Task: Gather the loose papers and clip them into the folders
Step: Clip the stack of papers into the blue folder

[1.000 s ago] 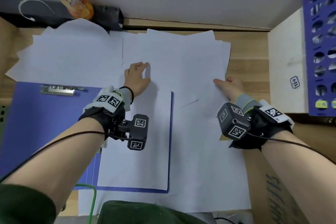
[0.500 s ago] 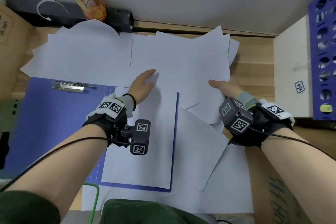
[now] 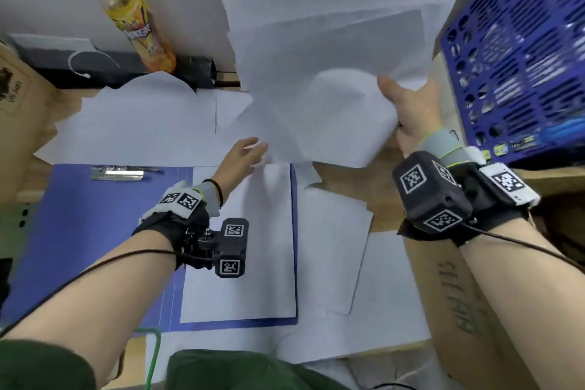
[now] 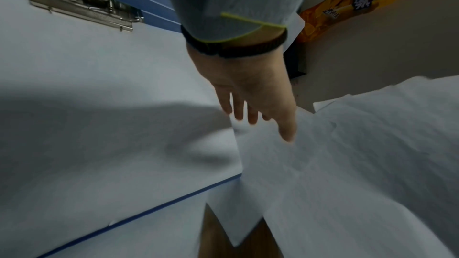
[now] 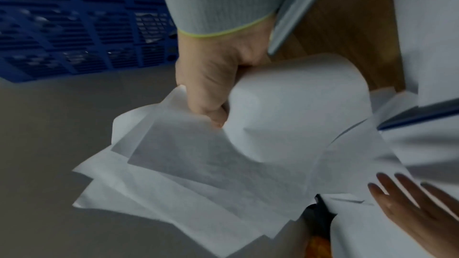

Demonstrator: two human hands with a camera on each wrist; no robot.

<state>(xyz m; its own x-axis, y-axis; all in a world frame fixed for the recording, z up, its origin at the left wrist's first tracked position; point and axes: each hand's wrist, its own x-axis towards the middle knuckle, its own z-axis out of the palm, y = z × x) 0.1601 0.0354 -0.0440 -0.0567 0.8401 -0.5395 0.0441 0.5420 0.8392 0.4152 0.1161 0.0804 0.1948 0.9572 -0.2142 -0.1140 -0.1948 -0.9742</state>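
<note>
My right hand (image 3: 408,104) (image 5: 211,93) grips a sheaf of white papers (image 3: 326,51) (image 5: 198,160) by its right edge and holds it up off the desk, sheets fanned and curling. My left hand (image 3: 243,155) (image 4: 258,111) is open with straight fingers, its fingertips at the lower corner of the lifted sheaf. An open blue folder (image 3: 79,231) lies under my left arm, with its metal clip (image 3: 117,172) (image 4: 82,13) at the top left and a white sheet (image 3: 240,288) on its right half. More loose sheets (image 3: 136,123) cover the desk.
An orange drink bottle (image 3: 136,19) stands at the back by the wall. A blue perforated crate (image 3: 522,51) sits on the right. Cardboard boxes (image 3: 459,310) stand at the near right and the far left. Bare wooden desk (image 3: 345,180) shows between the sheets.
My right hand has lifted the sheaf of papers up from the desk toward the wall. The left hand has slid right to the sheaf's lower corner.
</note>
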